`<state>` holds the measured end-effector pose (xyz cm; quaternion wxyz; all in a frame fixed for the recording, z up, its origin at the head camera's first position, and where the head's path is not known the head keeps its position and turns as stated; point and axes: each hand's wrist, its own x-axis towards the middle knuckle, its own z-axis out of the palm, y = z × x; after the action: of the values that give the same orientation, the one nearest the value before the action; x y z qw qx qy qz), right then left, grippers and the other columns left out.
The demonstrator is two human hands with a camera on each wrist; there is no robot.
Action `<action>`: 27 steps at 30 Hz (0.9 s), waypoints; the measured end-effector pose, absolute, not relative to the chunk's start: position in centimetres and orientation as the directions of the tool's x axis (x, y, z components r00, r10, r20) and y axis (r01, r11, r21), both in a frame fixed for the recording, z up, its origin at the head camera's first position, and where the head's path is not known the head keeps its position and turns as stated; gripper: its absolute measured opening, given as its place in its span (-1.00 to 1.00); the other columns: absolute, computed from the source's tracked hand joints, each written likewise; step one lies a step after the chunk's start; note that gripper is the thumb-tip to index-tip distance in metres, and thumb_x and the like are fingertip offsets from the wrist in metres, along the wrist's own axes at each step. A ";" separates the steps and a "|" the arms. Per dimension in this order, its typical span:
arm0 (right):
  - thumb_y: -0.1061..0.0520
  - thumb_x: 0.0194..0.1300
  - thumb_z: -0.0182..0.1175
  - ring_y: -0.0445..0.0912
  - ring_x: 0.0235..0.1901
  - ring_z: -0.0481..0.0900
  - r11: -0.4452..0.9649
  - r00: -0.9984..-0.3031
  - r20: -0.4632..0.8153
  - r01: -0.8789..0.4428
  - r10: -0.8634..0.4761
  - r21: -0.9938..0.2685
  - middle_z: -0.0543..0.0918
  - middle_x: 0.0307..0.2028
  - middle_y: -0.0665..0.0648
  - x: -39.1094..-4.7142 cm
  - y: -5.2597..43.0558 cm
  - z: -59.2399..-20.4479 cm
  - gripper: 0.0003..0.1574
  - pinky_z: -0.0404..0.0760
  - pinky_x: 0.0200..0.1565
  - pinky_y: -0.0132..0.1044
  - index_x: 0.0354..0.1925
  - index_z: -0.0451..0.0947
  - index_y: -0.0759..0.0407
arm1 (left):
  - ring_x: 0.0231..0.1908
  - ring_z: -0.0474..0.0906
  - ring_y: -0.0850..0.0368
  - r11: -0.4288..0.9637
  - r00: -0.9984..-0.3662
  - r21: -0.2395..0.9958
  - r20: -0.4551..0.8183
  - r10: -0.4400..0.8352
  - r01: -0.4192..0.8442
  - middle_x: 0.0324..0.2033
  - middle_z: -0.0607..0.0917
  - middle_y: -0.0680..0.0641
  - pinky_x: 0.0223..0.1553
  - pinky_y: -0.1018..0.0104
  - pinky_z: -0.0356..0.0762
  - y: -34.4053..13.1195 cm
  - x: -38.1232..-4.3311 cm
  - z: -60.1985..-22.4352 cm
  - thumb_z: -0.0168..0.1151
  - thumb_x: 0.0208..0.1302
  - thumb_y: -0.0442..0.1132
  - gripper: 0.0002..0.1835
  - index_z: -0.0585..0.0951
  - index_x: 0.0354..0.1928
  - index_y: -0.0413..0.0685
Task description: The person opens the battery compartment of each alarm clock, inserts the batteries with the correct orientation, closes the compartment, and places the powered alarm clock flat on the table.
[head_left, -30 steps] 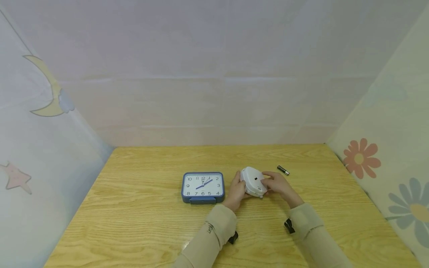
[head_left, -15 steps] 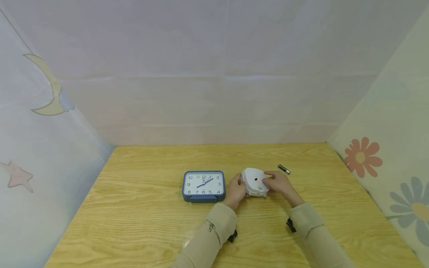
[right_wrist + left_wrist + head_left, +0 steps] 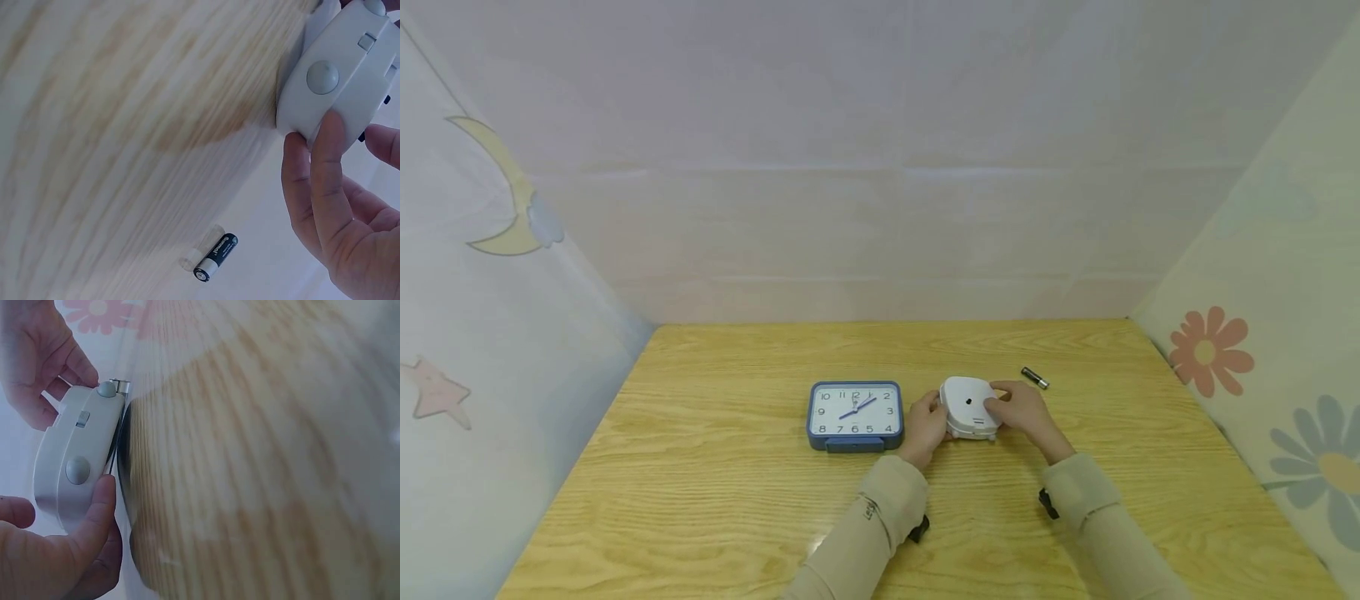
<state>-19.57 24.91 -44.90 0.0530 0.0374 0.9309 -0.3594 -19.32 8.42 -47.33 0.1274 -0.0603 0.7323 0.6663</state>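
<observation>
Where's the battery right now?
In the head view, the battery lies on the table, beyond the right hand and right of the white device.

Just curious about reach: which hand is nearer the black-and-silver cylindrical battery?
The right hand: the battery lies just beyond it. The left hand is farther, on the left of the rounded white plastic device.

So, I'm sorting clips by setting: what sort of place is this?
Perhaps a screened-off work corner indoors, though the room beyond is hidden: a wooden table, pale sheets on three sides, and a red flower printed on one.
</observation>
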 end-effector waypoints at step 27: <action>0.16 0.14 0.14 0.12 -0.30 0.52 0.799 -0.998 -0.066 0.056 0.020 -0.599 0.56 -0.25 0.41 -19.1 24.0 -44.3 -0.45 0.54 -0.36 -0.10 0.04 0.42 0.49 | -0.44 0.42 0.17 0.263 -0.973 0.944 -0.221 0.063 -0.197 -0.45 0.55 -0.04 -0.51 0.45 0.37 8.2 -19.4 -47.7 -0.01 0.15 -0.45 -0.72 0.58 -0.10 -0.31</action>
<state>-19.08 23.97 -44.33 0.0283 0.0199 0.9480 -0.3165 -19.44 8.17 -47.70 0.1076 -0.0425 0.7875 0.6054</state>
